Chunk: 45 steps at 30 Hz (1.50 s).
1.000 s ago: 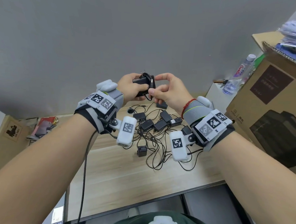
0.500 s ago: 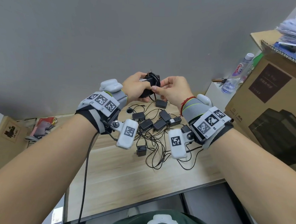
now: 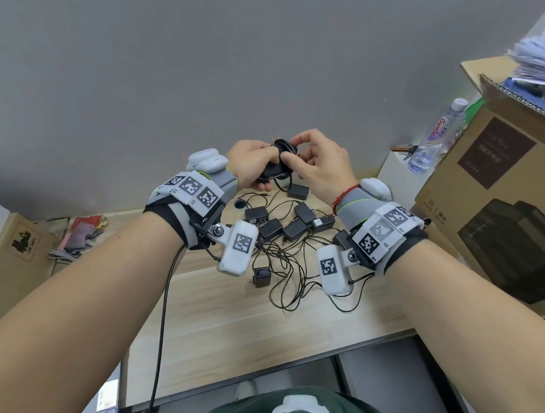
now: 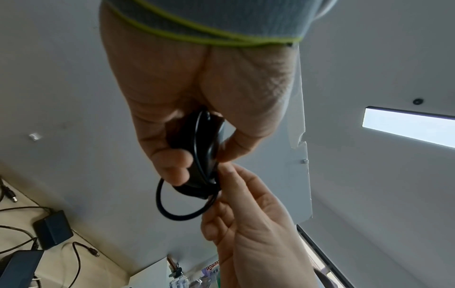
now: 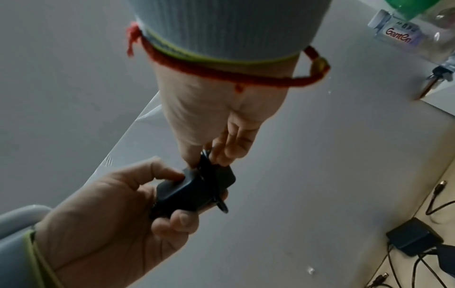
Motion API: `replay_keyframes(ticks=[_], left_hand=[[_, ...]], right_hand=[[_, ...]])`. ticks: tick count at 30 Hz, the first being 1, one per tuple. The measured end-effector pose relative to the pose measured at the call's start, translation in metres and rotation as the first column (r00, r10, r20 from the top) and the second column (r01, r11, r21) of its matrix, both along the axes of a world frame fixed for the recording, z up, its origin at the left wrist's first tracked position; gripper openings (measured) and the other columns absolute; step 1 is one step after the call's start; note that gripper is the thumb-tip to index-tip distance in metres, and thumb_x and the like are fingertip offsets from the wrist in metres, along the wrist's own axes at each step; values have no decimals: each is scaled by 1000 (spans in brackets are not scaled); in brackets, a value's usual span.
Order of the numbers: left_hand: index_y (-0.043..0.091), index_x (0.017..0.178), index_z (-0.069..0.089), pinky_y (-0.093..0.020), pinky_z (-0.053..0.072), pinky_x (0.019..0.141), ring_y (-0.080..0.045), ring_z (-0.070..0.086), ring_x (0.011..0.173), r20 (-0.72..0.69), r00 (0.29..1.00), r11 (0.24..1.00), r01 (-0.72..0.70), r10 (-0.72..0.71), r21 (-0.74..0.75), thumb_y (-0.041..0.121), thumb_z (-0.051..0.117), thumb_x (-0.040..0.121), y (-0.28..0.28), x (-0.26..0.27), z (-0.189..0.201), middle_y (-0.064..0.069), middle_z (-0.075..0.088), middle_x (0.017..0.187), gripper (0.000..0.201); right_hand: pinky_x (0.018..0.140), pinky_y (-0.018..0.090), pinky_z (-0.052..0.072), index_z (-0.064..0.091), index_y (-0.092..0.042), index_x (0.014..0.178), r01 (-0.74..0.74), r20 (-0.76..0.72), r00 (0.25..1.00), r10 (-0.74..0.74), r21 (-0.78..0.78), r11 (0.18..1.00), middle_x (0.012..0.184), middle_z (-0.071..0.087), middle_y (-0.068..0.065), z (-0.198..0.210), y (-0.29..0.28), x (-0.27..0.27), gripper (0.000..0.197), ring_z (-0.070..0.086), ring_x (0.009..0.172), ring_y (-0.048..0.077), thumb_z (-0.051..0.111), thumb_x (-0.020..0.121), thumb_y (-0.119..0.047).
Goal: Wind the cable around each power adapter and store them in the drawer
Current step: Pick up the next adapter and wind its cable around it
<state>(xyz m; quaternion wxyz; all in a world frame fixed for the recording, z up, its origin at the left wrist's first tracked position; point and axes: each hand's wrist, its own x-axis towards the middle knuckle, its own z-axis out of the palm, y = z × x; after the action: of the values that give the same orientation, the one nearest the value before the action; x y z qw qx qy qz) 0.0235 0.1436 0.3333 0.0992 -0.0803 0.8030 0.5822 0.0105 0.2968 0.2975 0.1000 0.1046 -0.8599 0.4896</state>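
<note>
While a tangle of black adapters and loose cords is lying toward the worktop's far edge, the two raised hands are blocking part of that heap from the head view. A water bottle is standing beyond the right far corner, beside a large cardboard box. The left hand is gripping the power adapter up in the air above the far edge, its fingers curling round the body. The right hand is pinching the cable, thumb and forefinger pressing together at the wound turns. The wooden worktop is sitting against a plain grey wall.
</note>
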Motion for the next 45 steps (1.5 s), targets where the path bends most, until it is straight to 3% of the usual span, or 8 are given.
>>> replay_keyframes(ticks=[4,9,14,23,27,32,40,45], left_hand=[[3,86,61,-18,33,34,-23,52,38,67,994,994,-90,86,58,23,54,88,-11,-2,0,-20,59,78,21],[13,86,74,-19,35,42,-15,48,40,-1,998,998,68,-68,-17,74,64,73,-18,3,-6,-11,72,79,63],[11,90,74,-25,38,53,-14,48,43,-34,991,989,124,-127,-74,58,80,69,-21,9,-7,-1,67,69,52],[26,93,73,-35,38,58,-21,53,45,23,966,954,259,-258,-150,57,90,44,-17,13,-12,-4,64,68,60],[25,119,63,-36,40,59,-20,55,42,27,968,956,252,-250,-152,48,93,48,-17,12,-13,-2,70,70,81],[23,112,67,-32,40,55,-21,54,43,47,951,931,307,-304,-198,42,92,57,-17,13,-5,-4,70,68,63],[22,103,70,-39,43,61,-20,58,46,23,950,930,309,-311,-198,53,92,49,-16,20,-10,-3,72,67,66],[16,94,62,-30,50,52,-19,59,46,-11,965,958,258,-261,-125,43,92,56,-7,19,-14,-10,68,77,56]], right_hand=[[71,36,60,67,-23,105,-169,36,984,176,-145,975,90,61,-4,-2,7,0,18,58,66,12,70,88,-18],[90,44,57,65,-21,95,-243,57,963,263,-235,941,104,70,6,-1,9,4,20,70,92,18,74,84,-8],[89,41,58,57,-17,87,-185,91,971,219,-285,940,95,73,16,-2,7,1,17,71,89,26,66,91,-4],[51,24,52,46,-16,94,25,84,996,-7,-215,976,74,73,7,1,3,8,11,65,52,12,56,97,-10],[53,22,50,47,-16,97,50,51,998,-42,-161,986,68,72,1,2,3,7,10,66,54,11,57,97,-15],[59,27,53,48,-20,94,69,54,997,-63,-119,991,68,72,0,0,2,6,10,67,60,9,59,96,-21],[57,31,54,55,-13,92,-92,456,849,267,-370,925,83,61,3,7,11,6,11,55,53,17,56,100,-20],[51,25,51,62,-21,91,-65,470,835,288,-435,898,86,62,10,0,14,15,15,55,61,24,50,97,-13]])
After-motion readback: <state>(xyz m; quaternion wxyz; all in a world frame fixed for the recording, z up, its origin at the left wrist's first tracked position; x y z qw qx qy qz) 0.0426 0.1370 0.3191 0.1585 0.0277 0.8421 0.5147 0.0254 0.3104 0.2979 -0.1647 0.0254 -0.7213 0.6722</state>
